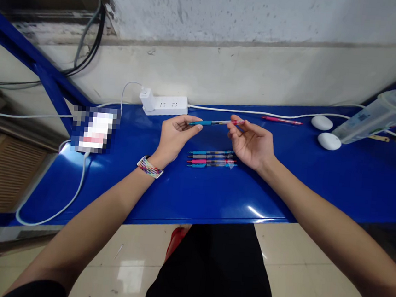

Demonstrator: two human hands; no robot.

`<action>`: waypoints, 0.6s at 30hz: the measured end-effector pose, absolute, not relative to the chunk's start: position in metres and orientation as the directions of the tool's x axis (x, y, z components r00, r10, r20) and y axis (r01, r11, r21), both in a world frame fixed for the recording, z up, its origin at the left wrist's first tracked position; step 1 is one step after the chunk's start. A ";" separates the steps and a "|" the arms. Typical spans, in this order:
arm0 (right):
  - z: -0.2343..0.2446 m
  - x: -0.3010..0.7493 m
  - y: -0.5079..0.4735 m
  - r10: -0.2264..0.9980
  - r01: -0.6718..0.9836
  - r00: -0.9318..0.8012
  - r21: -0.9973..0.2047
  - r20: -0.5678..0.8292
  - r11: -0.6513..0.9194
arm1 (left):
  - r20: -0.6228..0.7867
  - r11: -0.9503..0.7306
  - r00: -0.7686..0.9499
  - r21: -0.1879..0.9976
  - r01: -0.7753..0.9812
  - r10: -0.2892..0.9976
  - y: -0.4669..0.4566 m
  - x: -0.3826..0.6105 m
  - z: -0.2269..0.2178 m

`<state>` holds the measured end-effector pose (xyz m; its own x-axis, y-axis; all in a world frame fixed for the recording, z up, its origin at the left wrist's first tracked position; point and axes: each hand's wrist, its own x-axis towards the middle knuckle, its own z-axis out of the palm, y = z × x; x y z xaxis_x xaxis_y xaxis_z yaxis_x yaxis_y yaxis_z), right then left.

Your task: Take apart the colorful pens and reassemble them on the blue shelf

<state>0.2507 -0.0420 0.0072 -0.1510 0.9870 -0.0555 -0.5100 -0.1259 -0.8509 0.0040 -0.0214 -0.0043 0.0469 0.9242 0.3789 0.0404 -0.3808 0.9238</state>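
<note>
A pen (pixel 217 122) with a teal grip and a reddish right end is held level above the blue table (pixel 193 199). My left hand (pixel 174 137) pinches its teal end between thumb and fingers. At the opposite end, the fingertips of my right hand (pixel 252 144) close on the reddish part. Below the two hands, several pens (pixel 211 159) lie side by side in a row, with teal, grey and pink grips. My right hand is close to the right ends of that row.
A white power strip (pixel 170 105) with a plugged-in charger (pixel 147 98) sits by the wall. Farther right are a pink pen (pixel 281 120), two white rounded objects (pixel 329 141) and a clear plastic container (pixel 363 119). A blurred-out device (pixel 97 130) with cables lies at left.
</note>
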 end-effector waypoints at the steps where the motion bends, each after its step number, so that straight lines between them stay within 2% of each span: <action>1: 0.007 0.251 -0.042 0.986 -0.526 -0.151 -0.839 -0.067 -0.138 | 0.379 -0.381 0.047 0.924 0.037 0.924 -0.022 0.004 -0.004; 4: 0.007 0.250 -0.041 0.987 -0.534 -0.141 -0.833 -0.078 -0.143 | 0.382 -0.384 0.045 0.923 0.036 0.923 -0.023 0.004 -0.003; 12: 0.008 0.251 -0.043 0.993 -0.425 -0.118 -0.902 -0.028 -0.076 | 0.380 -0.382 0.047 0.923 0.049 0.924 -0.023 0.004 -0.004; 15: 0.007 0.251 -0.044 0.992 -0.470 -0.123 -0.879 -0.026 -0.082 | 0.384 -0.385 0.046 0.922 0.036 0.922 -0.022 0.005 -0.003; 18: 0.007 0.251 -0.043 0.985 -0.584 -0.168 -0.802 -0.036 -0.129 | 0.383 -0.384 0.034 0.923 0.007 0.923 -0.022 0.005 -0.003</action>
<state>0.2510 -0.0434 0.0065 -0.1682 0.9851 -0.0362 -0.5837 -0.1292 -0.8016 0.0054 -0.0223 -0.0026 0.0340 0.9229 0.3835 0.0068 -0.3839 0.9234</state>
